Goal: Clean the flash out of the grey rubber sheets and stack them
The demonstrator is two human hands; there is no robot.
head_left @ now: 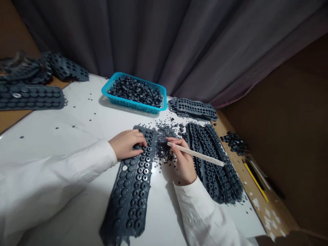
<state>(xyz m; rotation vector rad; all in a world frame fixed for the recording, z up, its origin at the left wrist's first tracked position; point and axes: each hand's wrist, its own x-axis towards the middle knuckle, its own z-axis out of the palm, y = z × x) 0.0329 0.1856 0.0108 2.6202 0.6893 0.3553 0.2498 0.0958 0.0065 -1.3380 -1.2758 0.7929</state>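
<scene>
Cannot see the part of the knobbed sheet [133, 194] under the left hand [128, 143], nor the lower fingers of the right hand [185, 165], tucked below the stick [200, 155]. Lose both sleeves [64, 176] at the view's edges. Find the heap of sheets [28, 71] past the far left corner of the tabletop [66, 136] blurred and cut off. Cannot tell apart the dark bits [234, 142] beyond its right edge, too small.
</scene>
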